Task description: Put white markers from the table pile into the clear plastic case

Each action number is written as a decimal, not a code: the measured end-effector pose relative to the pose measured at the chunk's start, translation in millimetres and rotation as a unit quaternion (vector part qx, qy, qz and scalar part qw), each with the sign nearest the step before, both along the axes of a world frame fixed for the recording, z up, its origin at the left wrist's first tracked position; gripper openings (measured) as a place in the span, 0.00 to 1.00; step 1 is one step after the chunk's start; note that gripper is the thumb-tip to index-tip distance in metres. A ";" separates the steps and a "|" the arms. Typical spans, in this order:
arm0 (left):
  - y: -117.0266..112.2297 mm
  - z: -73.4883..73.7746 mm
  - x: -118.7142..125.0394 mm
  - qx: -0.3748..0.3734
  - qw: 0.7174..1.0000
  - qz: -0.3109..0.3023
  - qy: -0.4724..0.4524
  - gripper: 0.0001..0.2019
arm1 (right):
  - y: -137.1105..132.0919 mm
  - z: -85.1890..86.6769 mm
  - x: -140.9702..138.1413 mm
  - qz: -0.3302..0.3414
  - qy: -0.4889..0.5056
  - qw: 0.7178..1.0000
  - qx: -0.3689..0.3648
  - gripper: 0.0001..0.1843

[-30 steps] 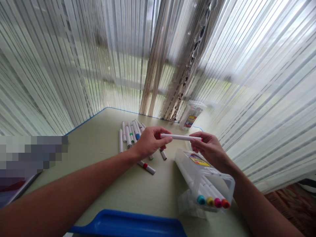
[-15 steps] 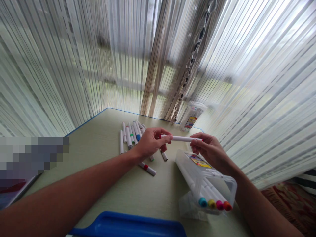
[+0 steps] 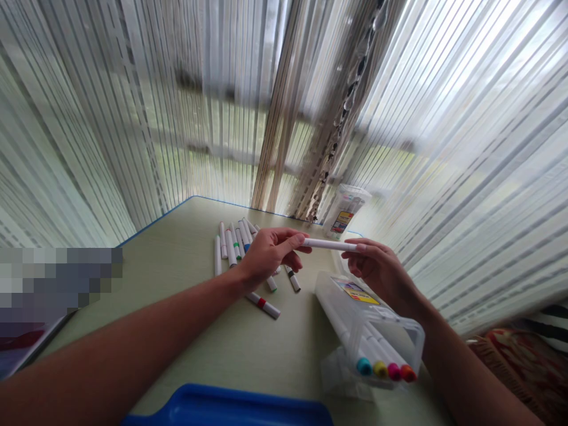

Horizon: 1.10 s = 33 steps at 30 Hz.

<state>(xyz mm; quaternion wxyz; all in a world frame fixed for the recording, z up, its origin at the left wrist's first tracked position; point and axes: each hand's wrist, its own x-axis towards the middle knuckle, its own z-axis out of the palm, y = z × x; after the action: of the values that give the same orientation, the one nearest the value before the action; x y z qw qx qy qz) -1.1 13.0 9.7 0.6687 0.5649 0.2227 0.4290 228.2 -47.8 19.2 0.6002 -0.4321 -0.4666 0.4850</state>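
Observation:
My left hand and my right hand each pinch one end of a white marker, held level above the pale green table. Just below my right hand lies a clear plastic marker case on its side. Several markers stick out of its near end with blue, yellow, pink and orange caps. Loose white markers with coloured bands lie in a row behind my left hand, and a few more, one with a red band, lie under it.
A second clear container with a label stands at the table's far corner by the sheer curtains. A blue plastic piece lies at the near edge. A blurred-out patch covers the left side.
Both hands with the marker have stayed nearly in place; the marker has shifted slightly up and my left fingers have slid along its left end, hiding the red tip.

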 end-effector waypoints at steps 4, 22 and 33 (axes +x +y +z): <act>-0.9 0.1 0.0 0.024 0.999 -0.001 0.026 0.12 | -0.3 -0.8 -0.5 -0.006 -0.023 1.000 0.003 0.11; 2.1 -9.3 3.2 0.060 0.995 -0.007 0.074 0.11 | -1.1 -0.7 -1.8 -0.033 -0.048 0.998 -0.021 0.13; 3.1 -0.6 -1.7 -0.079 0.995 -0.065 -0.014 0.12 | 4.7 -2.0 6.6 -0.008 0.010 0.999 -0.032 0.14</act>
<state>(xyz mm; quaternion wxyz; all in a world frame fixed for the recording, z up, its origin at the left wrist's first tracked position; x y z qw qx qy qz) -2.8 16.1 9.1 0.7407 0.5174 0.2093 0.3739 234.9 -43.2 17.1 0.5947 -0.4501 -0.4412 0.4990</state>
